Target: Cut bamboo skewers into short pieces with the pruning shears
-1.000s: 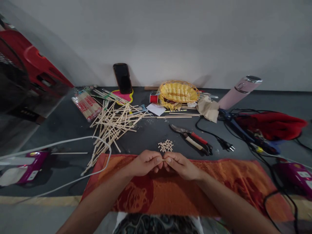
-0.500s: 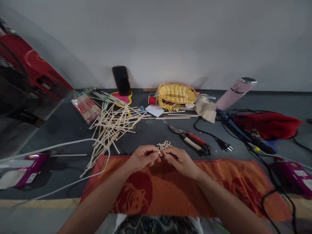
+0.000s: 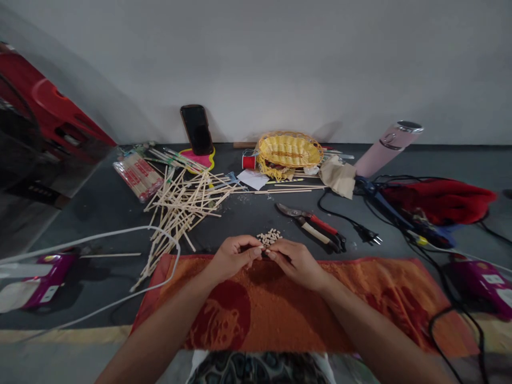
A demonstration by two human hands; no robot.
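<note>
My left hand [image 3: 234,257] and my right hand [image 3: 296,261] meet over the far edge of an orange towel [image 3: 288,320]. Fingers and thumbs are pinched together on both, fingertips almost touching. A tiny pale spot shows between them, too small to make out. Just beyond the fingertips lies a small heap of short, pale wooden stick pieces [image 3: 270,236]. Pruning shears [image 3: 312,226] with red and whitish handles rest on the dark tabletop, right of the heap. Left of it spreads a loose pile of thin wooden sticks [image 3: 180,205].
Along the wall stand a phone [image 3: 197,130], a red thread spool [image 3: 248,161], a yellow woven basket [image 3: 290,151] and a pink flask [image 3: 388,149]. A packet of sticks [image 3: 138,176] lies left. Cables, a plug [image 3: 370,234] and a red cloth [image 3: 444,200] occupy the right.
The view has shifted very slightly. Both hands stay pinched together in nearly the same place, with only small finger movement.
</note>
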